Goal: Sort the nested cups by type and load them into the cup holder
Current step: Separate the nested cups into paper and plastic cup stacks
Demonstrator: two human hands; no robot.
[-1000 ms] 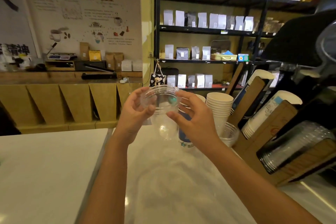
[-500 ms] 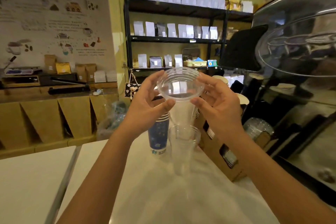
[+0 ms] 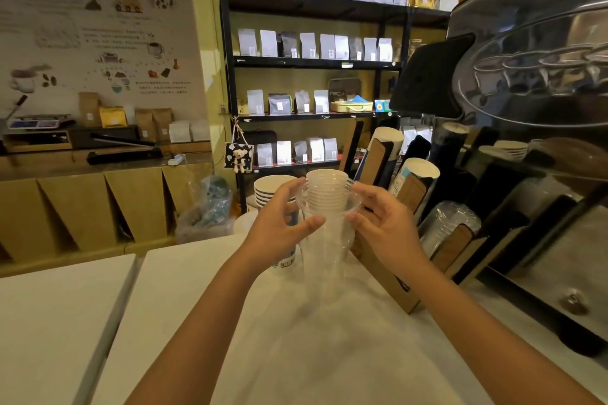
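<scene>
Both hands' grip, left hand (image 3: 279, 227) and right hand (image 3: 385, 227), pinches a clear plastic cup (image 3: 325, 233) above the counter (image 3: 296, 339); squeezing could buckle its thin wall.

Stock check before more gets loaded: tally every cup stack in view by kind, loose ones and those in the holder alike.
Paper cup stacks: 4 (blue-banded stack, cream stack, upper holder paper stack, lower holder paper stack)
Clear plastic cup stacks: 2 (held clear stack, holder clear stack)
Total: 6
</scene>
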